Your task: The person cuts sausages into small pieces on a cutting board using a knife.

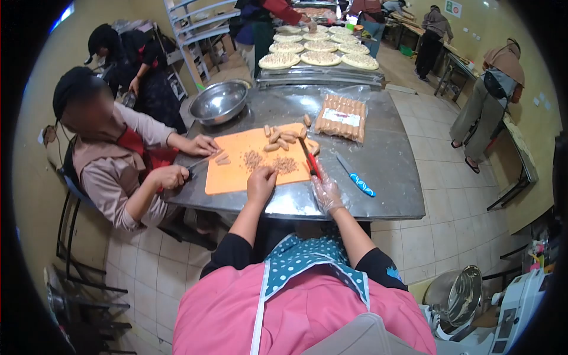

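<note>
My right hand (326,193), in a clear plastic glove, is wrapped round the red handle of a knife (312,161), its dark blade pointing away over the orange cutting board (228,177). My left hand (262,182) rests bare at the board's near edge, its fingers drawn together; what they hold, if anything, is hidden. Just beyond it are chopped sausage bits (286,165) in two small heaps. Short sausage pieces (274,137) are piled at the board's far side. To the right of my right hand, a blue-handled knife (360,183) lies on the metal table (395,195).
A packet of sausages (342,118) and a steel bowl (219,102) stand on the table's far part. At left, a co-worker (118,154) cuts at the board with a knife. Round topped doughs (320,58) fill trays beyond. Other people work farther back.
</note>
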Demonstrator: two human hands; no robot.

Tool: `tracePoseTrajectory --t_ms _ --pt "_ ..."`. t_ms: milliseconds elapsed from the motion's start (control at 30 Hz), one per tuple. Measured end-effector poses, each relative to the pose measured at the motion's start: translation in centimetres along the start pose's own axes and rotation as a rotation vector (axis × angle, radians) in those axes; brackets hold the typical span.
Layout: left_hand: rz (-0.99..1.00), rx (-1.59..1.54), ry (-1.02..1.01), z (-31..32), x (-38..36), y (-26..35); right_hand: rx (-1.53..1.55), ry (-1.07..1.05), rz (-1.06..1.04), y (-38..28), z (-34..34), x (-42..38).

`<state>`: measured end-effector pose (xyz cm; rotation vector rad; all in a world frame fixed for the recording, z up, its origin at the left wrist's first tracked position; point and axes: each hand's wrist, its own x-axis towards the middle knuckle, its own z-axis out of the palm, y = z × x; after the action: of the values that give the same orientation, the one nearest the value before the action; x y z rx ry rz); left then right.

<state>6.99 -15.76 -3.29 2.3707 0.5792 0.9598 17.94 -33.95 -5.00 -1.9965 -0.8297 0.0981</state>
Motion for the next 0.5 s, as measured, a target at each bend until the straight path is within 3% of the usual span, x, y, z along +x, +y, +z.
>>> tracePoseTrajectory --t_ms 167,200,300,500 --pt "0.075 -0.023 0.036 0.0 0.3 -0.1 0.161 0.038 -0.020 0.0 -0.4 -0.1" --pt "0.068 -0.020 0.033 0.0 0.3 -0.1 0.135 -0.006 0.061 -0.7 -1.0 -0.2" --pt "0.074 -0.038 0.039 -0.1 0.3 0.1 0.146 0.035 -0.012 -0.8 -1.0 -0.2" --pt "0.048 -0.041 0.008 -0.5 0.3 0.5 0.187 0.016 0.038 -1.1 -1.1 -0.2"
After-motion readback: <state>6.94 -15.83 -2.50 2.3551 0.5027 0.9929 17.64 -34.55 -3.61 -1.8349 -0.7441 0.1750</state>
